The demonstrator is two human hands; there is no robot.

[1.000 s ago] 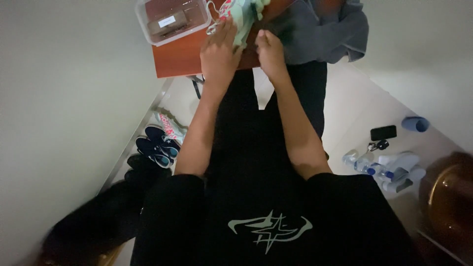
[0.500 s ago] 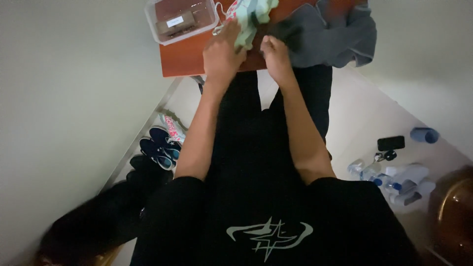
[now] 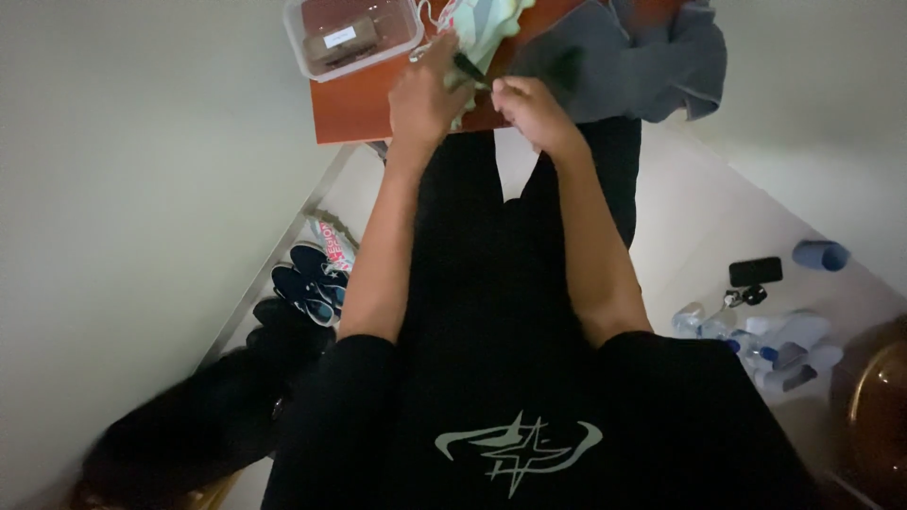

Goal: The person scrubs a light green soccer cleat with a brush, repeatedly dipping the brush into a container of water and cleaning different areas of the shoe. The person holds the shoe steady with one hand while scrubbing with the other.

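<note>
Vs half a second ago: both hands sit a bit nearer the tabletop's (image 3: 364, 113) near edge, and a slim dark object (image 3: 470, 68) now shows at the left hand (image 3: 427, 94). Left hand rests curled on the pale green-and-white cloth (image 3: 482, 24), pinning it; can't tell whether it actually grips the dark object. Right hand (image 3: 531, 109) is fisted at the near edge, contents hidden. Cloth is crumpled and striped, lying between the clear plastic box (image 3: 351, 36) and the grey garment (image 3: 628, 57).

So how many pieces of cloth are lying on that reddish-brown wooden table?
2: a pale green striped cloth under the left hand, and a grey garment right of the right hand. More may lie beyond the frame.
</note>
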